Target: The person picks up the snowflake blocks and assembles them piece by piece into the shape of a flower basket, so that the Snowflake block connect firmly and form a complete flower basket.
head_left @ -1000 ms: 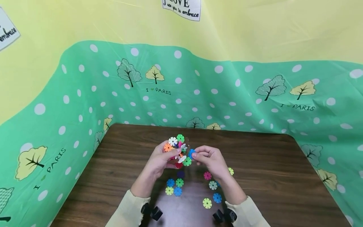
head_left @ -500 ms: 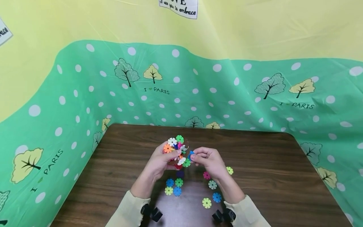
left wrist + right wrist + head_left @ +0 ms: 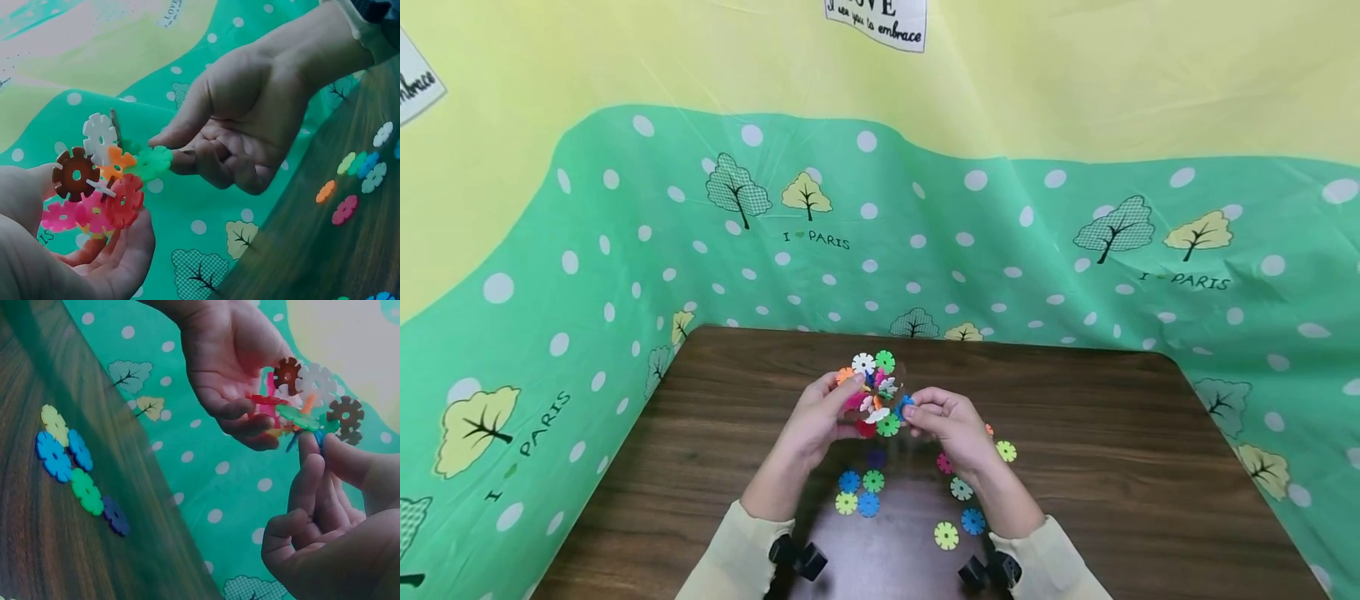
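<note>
A dotted cloth [image 3: 940, 208] hangs beyond the brown tabletop [image 3: 1075, 433], and my left hand [image 3: 815, 419] and right hand [image 3: 951, 425] meet above it. My left thumb lies on top with the fingers curled beneath, gripping one side of the cluster [image 3: 878, 403] in the air; my right thumb and forefinger pinch a blue notched disc [image 3: 904, 406] at its near right edge, the other right fingers folded toward my palm. Whether that disc is slotted in or only touching, I cannot tell.

I expect the cluster to be light, thin plastic, each disc stiff but the joints liable to twist or pop loose. Smooth faces may slip, so I'd take hold near the centre, where several discs interlock. A single disc is best pinched across its faces, leaving the notches free.

The cluster's discs overlap too much to count. The head view shows eleven loose ones: five at left, being two blue discs [image 3: 848, 482], a green disc [image 3: 873, 481], a yellow disc [image 3: 846, 503] and a purple disc [image 3: 876, 458]; six at right, being two lime discs [image 3: 946, 536], another blue disc [image 3: 973, 522], a pale disc [image 3: 961, 488], a pink disc [image 3: 943, 462] and a half-hidden orange disc [image 3: 988, 429]. The left wrist view suggests more behind my right forearm.
</note>
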Demonstrator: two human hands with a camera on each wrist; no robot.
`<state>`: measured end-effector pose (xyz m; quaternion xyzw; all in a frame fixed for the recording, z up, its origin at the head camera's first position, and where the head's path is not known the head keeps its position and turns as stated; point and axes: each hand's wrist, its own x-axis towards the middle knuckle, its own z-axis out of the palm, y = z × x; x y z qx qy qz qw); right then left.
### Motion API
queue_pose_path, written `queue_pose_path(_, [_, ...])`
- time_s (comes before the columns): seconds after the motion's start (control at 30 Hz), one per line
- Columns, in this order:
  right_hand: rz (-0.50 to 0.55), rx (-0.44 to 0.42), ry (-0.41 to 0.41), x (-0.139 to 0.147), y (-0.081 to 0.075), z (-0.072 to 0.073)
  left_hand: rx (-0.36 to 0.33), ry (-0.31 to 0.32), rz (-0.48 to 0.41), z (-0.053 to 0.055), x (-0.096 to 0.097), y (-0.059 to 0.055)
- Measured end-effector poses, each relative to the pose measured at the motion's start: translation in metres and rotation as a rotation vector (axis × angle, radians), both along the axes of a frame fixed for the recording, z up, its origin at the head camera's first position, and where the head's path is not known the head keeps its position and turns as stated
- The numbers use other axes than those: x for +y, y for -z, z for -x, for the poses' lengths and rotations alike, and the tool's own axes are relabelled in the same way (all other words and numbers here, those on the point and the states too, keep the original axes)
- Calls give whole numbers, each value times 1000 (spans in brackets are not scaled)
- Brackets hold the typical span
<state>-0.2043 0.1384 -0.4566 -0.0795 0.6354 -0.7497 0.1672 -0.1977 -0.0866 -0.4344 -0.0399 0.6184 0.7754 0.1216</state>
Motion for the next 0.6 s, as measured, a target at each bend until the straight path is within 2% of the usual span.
queue_pose_path(0.1, [47,-17,-36,-2,1,-1,-24,-5,-45,0,0,1])
queue_pose_path(0.2, [76,-15,-61,-3,1,-2,-59,21,-91,-1,2,1])
queue_pose_path(0.4, [9,-34,-44,-2,4,-12,-86,42,-144,-7,7,-1])
queue_pose_path(0.6, [-100,-9,-47,-5,5,-16,-14,24,6,-7,8,1])
